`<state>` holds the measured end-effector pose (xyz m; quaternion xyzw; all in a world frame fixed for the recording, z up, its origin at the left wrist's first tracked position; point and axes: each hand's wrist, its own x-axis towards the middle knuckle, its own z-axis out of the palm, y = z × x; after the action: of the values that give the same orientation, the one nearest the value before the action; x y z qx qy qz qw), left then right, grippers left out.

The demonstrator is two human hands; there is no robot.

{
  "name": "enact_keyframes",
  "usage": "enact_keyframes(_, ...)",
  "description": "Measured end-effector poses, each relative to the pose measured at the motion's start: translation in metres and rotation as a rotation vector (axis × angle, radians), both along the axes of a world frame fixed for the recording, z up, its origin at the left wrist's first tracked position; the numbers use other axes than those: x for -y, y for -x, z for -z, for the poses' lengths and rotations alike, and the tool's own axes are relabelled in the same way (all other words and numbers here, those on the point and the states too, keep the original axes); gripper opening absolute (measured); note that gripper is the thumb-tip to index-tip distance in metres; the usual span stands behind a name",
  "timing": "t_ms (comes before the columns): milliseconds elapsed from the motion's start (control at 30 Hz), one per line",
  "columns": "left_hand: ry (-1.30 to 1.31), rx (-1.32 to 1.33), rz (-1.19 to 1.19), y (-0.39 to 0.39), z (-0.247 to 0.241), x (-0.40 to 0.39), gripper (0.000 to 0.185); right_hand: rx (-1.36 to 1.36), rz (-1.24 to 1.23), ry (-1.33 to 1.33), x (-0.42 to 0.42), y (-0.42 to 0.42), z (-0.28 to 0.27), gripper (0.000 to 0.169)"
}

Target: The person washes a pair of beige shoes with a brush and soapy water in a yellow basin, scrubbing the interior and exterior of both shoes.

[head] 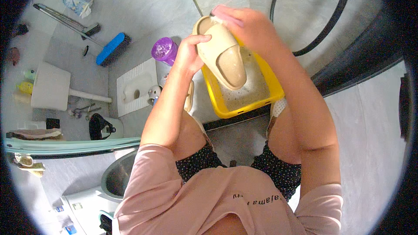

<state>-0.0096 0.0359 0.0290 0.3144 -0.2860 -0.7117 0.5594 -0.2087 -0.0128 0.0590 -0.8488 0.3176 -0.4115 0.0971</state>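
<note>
My left hand (193,52) grips a beige slide sandal (225,47) by its side, thumb over the strap. The sandal is tilted above a yellow plastic basin (217,106) that holds cloudy, sudsy water. In my right hand (253,27), blurred, is a pink scrubbing brush (227,15), its pale bristles against the toe end of the sandal's strap. Under my left forearm another beige slide (190,96) is partly hidden on the floor.
A purple bucket (164,49) with foamy contents stands left of the basin, near a squat toilet (135,88). Beyond lie a blue broom head (112,49) and a bag (77,0). A black hose (333,23) curves at right. A glass panel edge (75,146) runs at left.
</note>
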Motion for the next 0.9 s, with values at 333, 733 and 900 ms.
enact_keyframes(333,0.000,0.023,0.060,-0.006,0.001,0.002,0.047,-0.188,0.189,0.069,-0.005,-0.001,-0.003,0.025)
enact_keyframes(733,0.105,0.184,0.264,0.002,-0.010,-0.003,0.040,0.161,-0.289,-0.360,0.019,-0.007,0.016,0.057)
enact_keyframes(900,0.125,0.135,-0.032,-0.012,0.003,0.013,0.031,0.233,-0.097,-0.462,0.020,-0.007,0.009,0.056)
